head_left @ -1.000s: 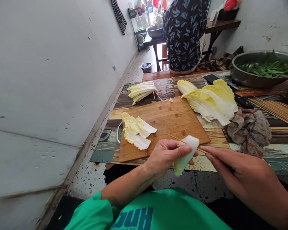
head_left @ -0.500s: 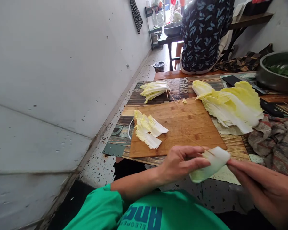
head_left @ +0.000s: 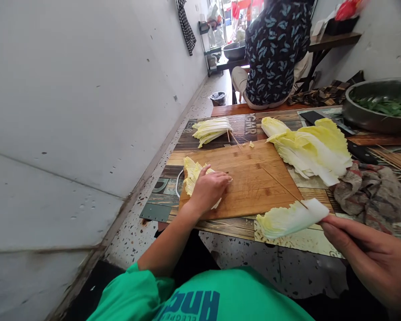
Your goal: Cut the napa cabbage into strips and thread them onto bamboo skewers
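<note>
My right hand pinches the near end of a thin bamboo skewer, close against a strip of napa cabbage leaf. The skewer runs through the strip's white stem, and its long point reaches over the wooden cutting board. On the left of the board, my left hand lies over several loose cabbage leaf pieces. Its fingers curl around the stem end of one piece; the palm side is hidden.
Skewered cabbage strips lie behind the board. To the right are large cabbage leaves, a knife, a crumpled cloth, loose skewers and a metal basin of greens. A person sits beyond the table, back turned.
My left hand has let go of the skewered cabbage strip and moved left to the leaf pieces on the board. My right hand still holds the skewer, and the strip now hangs fully visible.
</note>
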A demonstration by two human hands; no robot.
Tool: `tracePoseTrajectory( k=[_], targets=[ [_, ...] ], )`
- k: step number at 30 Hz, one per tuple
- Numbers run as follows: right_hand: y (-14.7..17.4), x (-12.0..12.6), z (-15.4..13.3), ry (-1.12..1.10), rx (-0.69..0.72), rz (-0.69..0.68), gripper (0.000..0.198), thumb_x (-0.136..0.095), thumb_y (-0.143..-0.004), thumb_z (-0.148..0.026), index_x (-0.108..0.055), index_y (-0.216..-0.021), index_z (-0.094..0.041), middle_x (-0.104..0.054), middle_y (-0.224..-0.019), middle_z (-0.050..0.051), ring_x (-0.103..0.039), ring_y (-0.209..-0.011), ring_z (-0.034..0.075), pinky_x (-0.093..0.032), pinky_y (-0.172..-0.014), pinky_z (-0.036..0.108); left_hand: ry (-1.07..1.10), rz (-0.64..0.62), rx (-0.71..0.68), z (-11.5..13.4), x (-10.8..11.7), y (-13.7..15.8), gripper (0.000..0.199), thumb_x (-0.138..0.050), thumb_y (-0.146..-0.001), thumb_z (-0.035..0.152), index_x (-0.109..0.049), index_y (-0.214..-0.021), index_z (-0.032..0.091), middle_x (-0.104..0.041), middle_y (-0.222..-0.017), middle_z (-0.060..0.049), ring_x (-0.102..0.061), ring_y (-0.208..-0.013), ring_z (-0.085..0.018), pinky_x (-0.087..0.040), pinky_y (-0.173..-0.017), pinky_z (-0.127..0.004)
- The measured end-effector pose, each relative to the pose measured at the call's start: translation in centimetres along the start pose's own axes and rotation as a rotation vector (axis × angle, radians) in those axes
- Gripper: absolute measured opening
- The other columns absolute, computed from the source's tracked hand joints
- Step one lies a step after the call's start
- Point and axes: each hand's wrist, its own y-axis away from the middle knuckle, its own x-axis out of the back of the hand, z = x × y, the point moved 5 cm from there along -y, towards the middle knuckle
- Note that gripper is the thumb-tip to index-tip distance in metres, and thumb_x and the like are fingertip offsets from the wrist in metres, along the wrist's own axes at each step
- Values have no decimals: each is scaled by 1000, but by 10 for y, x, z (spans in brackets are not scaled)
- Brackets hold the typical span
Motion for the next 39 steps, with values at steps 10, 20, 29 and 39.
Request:
tracePoseTrajectory(
  k=[10, 20, 29, 39],
  targets=[
    [-15, 8, -27, -76, 256, -23, 24, -61, -92, -40, -80, -96, -26, -81, -93, 1, -77, -72, 18, -64, -70, 22, 1604, -273, 274, 55, -1, 3, 46, -76, -82, 56, -53, -94, 18, -72, -76, -2, -73, -67, -19, -59, -66, -30],
    [-8, 9, -13, 14, 193, -102, 29, -58, -94, -38, -81, -99, -21, -80, -93, 6, -77, -74, 20, -63, -68, 23, 1902, -231, 697, 49, -20, 10, 32, -86, -74, 19, -64, -97, 13, -71, -91, -3, -71, -73, -15, -59, -65, -26],
    [-8, 8, -16, -34, 186, -176, 28, -58, -94, -36, -81, -99, -20, -80, -96, 7, -77, -77, 20, -63, -73, 23, 1889, -198, 736, 48, -22, 11, 23, -86, -74, 18, -67, -86, 10, -70, -77, -3, -69, -62, -13, -58, -59, -22],
    [-5, 11, -15, 6, 204, -132, 27, -59, -93, -37, -81, -100, -24, -80, -94, 4, -77, -73, 19, -63, -70, 22, 1989, -248, 745, 54, -23, 10, 15, -79, -83, 20, -67, -84, 10, -70, -73, -4, -65, -57, -9, -54, -57, -19]
  ],
)
